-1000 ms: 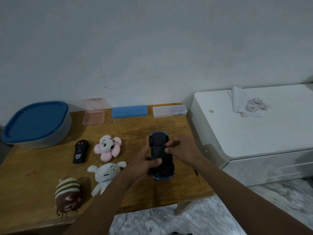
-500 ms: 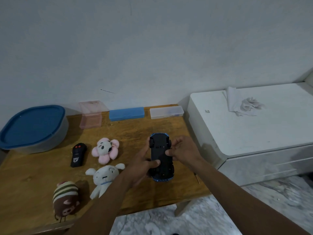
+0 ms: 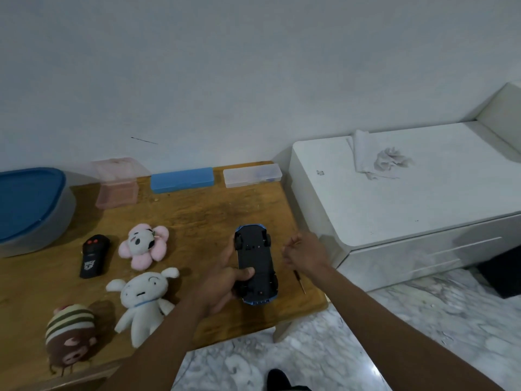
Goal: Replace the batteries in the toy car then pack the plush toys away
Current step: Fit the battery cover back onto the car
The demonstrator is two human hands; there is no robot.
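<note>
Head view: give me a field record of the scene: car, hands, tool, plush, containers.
toy car: upside down, black underside up
left hand: grips the toy car, thumb across underside
right hand: beside car, not touching; fingers curled, contents unclear
screwdriver: lying on table, by right hand
plush: pink flower plush, white plush, striped brown plush, all on table
remote: black, left of pink flower plush
containers: blue-lidded tub, pink box, blue case, clear case, by wall
</note>
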